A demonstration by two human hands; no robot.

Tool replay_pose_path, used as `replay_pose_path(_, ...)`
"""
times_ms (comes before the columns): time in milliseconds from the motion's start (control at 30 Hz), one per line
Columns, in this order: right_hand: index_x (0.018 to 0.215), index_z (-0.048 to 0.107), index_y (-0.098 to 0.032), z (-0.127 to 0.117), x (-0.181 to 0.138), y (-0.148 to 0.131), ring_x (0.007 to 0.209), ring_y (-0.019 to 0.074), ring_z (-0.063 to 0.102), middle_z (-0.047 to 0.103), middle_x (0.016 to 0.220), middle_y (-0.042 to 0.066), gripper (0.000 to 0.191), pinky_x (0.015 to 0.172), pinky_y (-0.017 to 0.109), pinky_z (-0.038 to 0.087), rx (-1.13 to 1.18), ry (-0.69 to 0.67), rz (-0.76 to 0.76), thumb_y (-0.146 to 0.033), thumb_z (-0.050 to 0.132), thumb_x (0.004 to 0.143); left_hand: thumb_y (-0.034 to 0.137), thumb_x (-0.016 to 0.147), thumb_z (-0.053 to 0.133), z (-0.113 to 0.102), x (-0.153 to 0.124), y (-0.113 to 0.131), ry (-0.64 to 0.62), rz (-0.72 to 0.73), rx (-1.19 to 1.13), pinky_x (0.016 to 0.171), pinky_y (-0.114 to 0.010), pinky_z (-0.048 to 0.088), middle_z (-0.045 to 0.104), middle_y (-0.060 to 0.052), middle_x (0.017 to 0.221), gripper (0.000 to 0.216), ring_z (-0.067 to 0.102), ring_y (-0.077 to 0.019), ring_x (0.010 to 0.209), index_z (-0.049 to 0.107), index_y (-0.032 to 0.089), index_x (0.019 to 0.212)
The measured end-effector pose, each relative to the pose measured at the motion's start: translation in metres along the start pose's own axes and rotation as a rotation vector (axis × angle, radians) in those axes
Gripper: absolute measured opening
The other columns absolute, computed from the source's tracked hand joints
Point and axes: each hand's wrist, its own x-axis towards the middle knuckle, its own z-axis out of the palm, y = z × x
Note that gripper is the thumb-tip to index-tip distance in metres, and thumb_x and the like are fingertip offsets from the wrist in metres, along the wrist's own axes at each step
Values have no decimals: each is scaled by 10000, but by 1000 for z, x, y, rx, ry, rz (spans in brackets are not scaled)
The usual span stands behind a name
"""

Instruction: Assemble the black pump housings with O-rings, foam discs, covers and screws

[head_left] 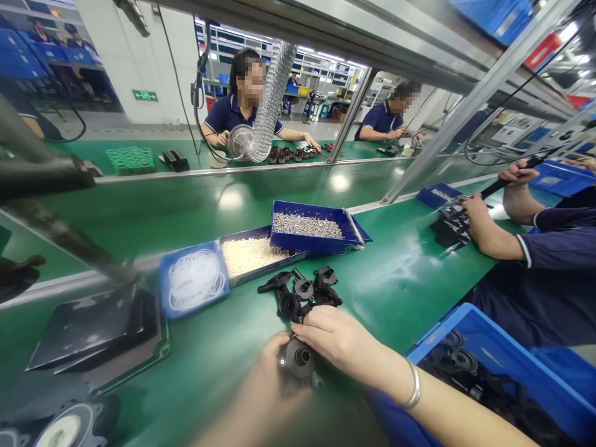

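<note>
Round black plastic housing, short tube facing up, sits pinched in the left hand above the glossy green bench top; the right hand's fingers bunch together at its rim — anything pinched there, I cannot tell. Open room lies rightward — toward the deep blue plastic bin's edge.

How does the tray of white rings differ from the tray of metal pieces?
The ring tray is lighter blue and squarish; the metal-piece tray is darker and oblong. The ring tray lies on the table, while the metal-piece tray sits partly over the cream-piece tray. Both are open.
</note>
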Motion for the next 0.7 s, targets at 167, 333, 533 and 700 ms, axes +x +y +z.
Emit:
replay_pose_path(167,1342,521,-168,-22,4,-3,812,169,522,577,937,67,360,725,303,470,4,-165,0,-240,445,998,215,713,689,-6,7,15,-51,-85,-94,828,-367,617,677,-140,1175,562,689,-280,1066,458,182,1224)
replay_pose_path(333,1322,539,-149,-62,36,52,919,181,564,589,979,92,357,847,309,476,-24,288,297,-239,429,994,247,751,680,-9,9,17,-83,-92,-73,867,-368,603,649,-137,1224,630,666,-276,1107,434,190,1327)
replay_pose_path(533,828,739,-106,-64,97,165,785,197,641,687,817,75,144,769,289,480,-1,-118,659,-245,727,796,117,722,638,-8,10,24,-90,14,91,882,-318,578,593,-132,1283,520,652,-239,1124,587,224,1228)
replay_pose_path(700,773,695,-113,-43,107,194,691,123,630,690,742,9,108,694,250,488,87,-149,689,-212,736,788,39,697,587,-1,9,27,-25,-11,270,807,-239,578,616,-106,1266,445,679,-199,1060,676,242,1082)
